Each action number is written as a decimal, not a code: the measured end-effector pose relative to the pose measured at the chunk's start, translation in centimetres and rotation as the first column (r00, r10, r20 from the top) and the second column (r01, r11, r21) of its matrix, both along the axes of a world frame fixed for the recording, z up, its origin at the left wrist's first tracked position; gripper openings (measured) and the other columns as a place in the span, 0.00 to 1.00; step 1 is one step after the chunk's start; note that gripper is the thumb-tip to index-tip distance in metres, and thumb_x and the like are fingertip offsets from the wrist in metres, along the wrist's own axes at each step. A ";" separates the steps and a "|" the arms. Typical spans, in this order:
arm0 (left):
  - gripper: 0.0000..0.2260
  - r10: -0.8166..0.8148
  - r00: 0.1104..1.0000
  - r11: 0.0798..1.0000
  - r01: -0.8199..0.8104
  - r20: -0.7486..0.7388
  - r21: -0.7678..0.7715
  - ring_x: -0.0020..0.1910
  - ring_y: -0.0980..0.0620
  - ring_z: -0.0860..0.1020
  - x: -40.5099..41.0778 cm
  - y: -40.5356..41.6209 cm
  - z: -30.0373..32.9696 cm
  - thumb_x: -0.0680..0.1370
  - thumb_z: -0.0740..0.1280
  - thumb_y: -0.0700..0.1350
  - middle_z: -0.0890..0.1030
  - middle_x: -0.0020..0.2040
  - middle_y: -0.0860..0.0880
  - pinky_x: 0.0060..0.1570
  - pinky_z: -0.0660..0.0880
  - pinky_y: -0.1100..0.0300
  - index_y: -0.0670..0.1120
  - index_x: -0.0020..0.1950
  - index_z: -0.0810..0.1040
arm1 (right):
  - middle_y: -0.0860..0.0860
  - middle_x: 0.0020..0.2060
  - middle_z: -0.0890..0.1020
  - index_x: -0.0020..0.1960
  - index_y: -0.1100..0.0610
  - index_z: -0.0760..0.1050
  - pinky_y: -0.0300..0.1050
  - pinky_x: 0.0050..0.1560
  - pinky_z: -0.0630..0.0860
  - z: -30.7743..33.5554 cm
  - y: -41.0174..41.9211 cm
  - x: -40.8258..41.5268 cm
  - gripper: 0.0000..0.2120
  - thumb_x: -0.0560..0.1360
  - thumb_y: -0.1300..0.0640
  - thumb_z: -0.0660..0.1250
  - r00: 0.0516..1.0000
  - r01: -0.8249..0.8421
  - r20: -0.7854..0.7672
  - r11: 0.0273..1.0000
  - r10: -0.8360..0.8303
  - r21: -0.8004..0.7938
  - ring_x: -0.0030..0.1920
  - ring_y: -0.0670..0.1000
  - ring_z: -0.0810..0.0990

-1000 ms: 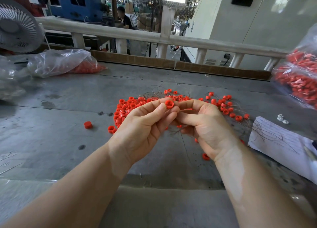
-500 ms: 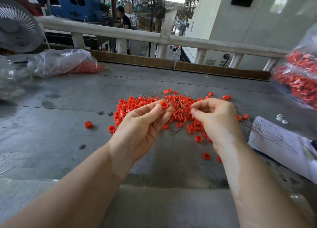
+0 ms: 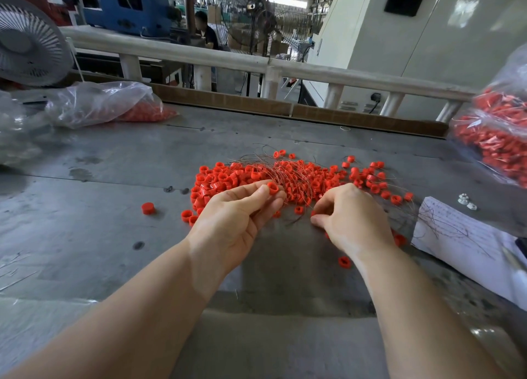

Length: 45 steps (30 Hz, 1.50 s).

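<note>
A pile of small red plastic rings [image 3: 302, 179] lies on the grey metal table [image 3: 114, 207], tangled with thin brown wires [image 3: 273, 165]. My left hand [image 3: 236, 222] pinches one red ring [image 3: 273, 188] between thumb and fingertips, just in front of the pile. My right hand [image 3: 350, 219] reaches down to the table at the pile's near edge, fingers curled, fingertips among the rings and wires; what it pinches is hidden.
A lone red cap [image 3: 147, 208] lies left of the pile. Clear bags with red parts sit at back left [image 3: 108, 105] and at far right [image 3: 496, 139]. A white paper sheet [image 3: 462, 242] with wires lies on the right. A fan [image 3: 28, 48] stands at back left.
My hands have parted. The right hand moved away from the left and dropped down to the table at the pile's near edge. The left hand keeps its red ring.
</note>
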<state>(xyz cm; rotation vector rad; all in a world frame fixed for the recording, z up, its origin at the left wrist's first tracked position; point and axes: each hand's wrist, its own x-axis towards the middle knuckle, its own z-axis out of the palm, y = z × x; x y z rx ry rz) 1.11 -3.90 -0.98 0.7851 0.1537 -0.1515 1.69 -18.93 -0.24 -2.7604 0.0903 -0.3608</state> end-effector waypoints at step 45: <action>0.07 -0.075 0.974 0.844 -0.051 0.212 0.533 0.36 0.56 0.82 -0.3 -0.7 -1.2 0.74 0.66 0.31 0.83 0.38 0.45 0.38 0.78 0.67 0.42 0.45 0.80 | 0.46 0.33 0.80 0.37 0.52 0.78 0.45 0.44 0.78 -0.3 0.8 0.0 0.08 0.71 0.63 0.71 0.978 -0.183 0.163 0.917 0.132 0.355 0.38 0.47 0.79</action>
